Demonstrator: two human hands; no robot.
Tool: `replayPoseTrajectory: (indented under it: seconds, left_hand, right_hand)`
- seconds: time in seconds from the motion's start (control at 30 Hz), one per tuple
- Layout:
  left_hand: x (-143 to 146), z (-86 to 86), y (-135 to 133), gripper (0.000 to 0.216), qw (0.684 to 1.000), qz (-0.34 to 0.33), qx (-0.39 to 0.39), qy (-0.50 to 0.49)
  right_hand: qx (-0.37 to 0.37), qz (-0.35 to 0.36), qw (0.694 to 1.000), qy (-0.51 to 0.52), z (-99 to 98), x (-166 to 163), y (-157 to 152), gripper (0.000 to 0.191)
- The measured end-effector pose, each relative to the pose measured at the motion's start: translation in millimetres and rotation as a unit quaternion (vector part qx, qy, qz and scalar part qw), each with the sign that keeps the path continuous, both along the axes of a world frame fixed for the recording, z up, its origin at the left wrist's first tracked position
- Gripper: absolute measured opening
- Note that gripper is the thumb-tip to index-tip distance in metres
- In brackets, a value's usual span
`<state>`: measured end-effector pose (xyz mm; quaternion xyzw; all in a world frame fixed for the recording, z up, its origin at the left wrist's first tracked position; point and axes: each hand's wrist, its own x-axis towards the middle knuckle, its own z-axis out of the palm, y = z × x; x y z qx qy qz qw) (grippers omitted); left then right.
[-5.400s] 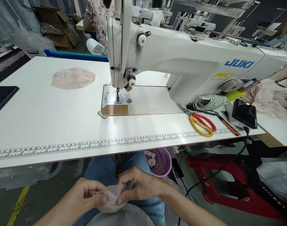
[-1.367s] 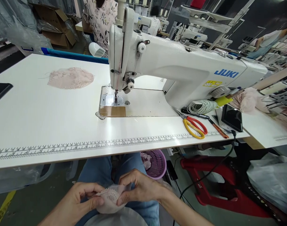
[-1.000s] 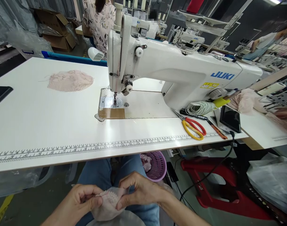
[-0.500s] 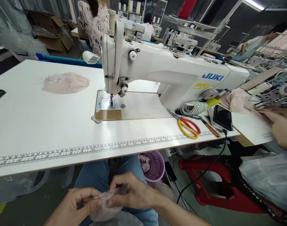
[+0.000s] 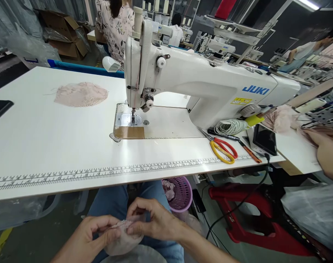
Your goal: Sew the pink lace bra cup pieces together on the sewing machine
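Above my lap, below the table edge, a small piece of pale pink sheer fabric (image 5: 124,243) is stretched between my two hands. My left hand (image 5: 96,233) pinches its left side between thumb and fingers, by a gathered seam edge. Thumb and fingers of my right hand (image 5: 152,221) are closed on the right part of the same edge. The cloth's lower part hangs rounded beneath my fingers. On the table left of the sewing machine (image 5: 210,76) lies another pale pink fabric piece (image 5: 81,95) with loose threads.
Scissors (image 5: 222,150) with red and yellow handles, a coil of cord (image 5: 229,126) and a phone (image 5: 264,140) lie at the table's right. A purple basket (image 5: 182,195) holding fabric scraps stands below, near a red stool (image 5: 237,223). At far right, another person's arm (image 5: 329,157) reaches over pink cloth.
The view has shifted slightly, so the table and machine appear a little further right. Both hands keep their pinch on the fabric, whose gathered edge now shows more between them.
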<state>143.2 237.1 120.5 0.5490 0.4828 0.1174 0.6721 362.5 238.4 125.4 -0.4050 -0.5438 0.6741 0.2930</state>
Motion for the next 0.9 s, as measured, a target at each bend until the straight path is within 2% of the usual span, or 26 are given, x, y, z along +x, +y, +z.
replayPoseTrajectory:
  seconds: [0.13,0.27,0.33,0.43,0.53,0.7,0.9]
  left_hand:
    - [1.3,1.4,-0.4,0.043,1.000,-0.002,-0.030,-0.007]
    - [-0.6,3.8,-3.1,0.044,0.999,0.009,-0.043,-0.004]
    - [-0.6,6.3,-3.2,0.036,1.000,0.005,-0.027,-0.001]
    - [2.2,12.0,-0.9,0.017,1.000,-0.011,-0.002,0.007]
    - [4.4,17.1,1.1,0.010,1.000,-0.025,0.011,0.013]
    - [0.6,16.1,2.2,0.015,0.996,-0.020,0.044,0.070]
    - [-1.8,15.7,10.7,0.023,0.997,-0.012,0.046,0.061]
  right_hand:
    - [0.044,-0.012,0.999,0.011,2.6,-1.6,0.2,0.028]
    - [-0.018,-0.021,0.999,0.023,1.8,-2.4,1.2,0.035]
    - [-0.031,-0.020,0.999,0.018,1.0,-1.9,1.9,0.037]
    - [-0.002,-0.009,1.000,-0.002,-0.1,-1.5,2.7,0.036]
    - [0.019,0.009,1.000,-0.012,-1.3,-2.6,3.1,0.037]
    - [0.000,0.006,1.000,-0.007,-1.5,-5.1,3.9,0.039]
    - [0.072,-0.059,0.995,0.043,4.8,-5.6,3.4,0.031]
